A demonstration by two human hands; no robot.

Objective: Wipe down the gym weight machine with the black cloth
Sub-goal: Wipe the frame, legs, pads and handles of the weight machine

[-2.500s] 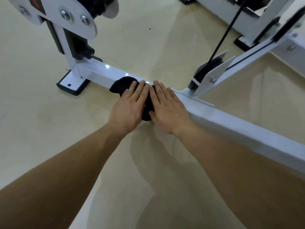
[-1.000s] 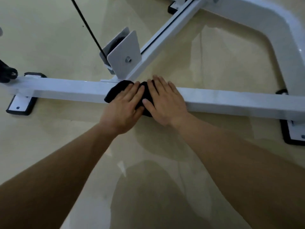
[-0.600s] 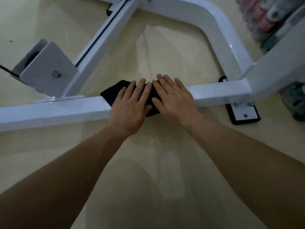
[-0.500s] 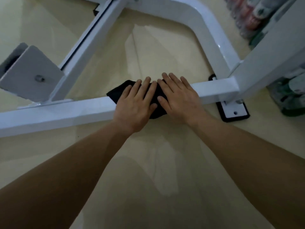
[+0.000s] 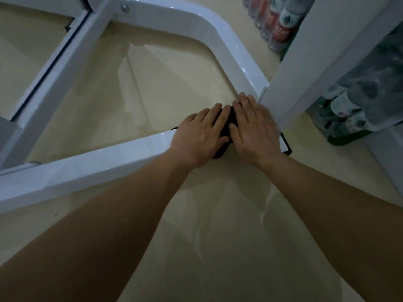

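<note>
Observed from the head view: the black cloth (image 5: pixel 219 151) lies on the right end of the weight machine's low white crossbar (image 5: pixel 87 168), just beside the joint where the white upright post (image 5: pixel 305 68) meets it. Most of the cloth is covered; only a dark strip between the two hands and a fold hanging over the crossbar's near edge can be seen.

The left hand (image 5: pixel 199 136) lies flat on the cloth, fingers straight and close together, pressing down, not pinching. The right hand (image 5: pixel 254 129) lies flat beside it in the same manner, thumb touching the cloth. Its fingertips reach to the foot of the post and to the lower end of the curved white tube (image 5: pixel 218 38). The inner edges of the two hands are nearly touching. Both forearms are bare.

A black-edged foot plate (image 5: pixel 286 144) shows on the beige floor (image 5: pixel 174 83) under the right end of the crossbar, partly hidden by the right hand. A white diagonal rail (image 5: pixel 61 70) runs from the far edge of the frame down to the crossbar's left part.

Beyond the post, at the right, stand wrapped packs of bottles (image 5: pixel 357 110). More bottles (image 5: pixel 277 20) show near the upper right corner. Their labels are too blurred to read.
</note>
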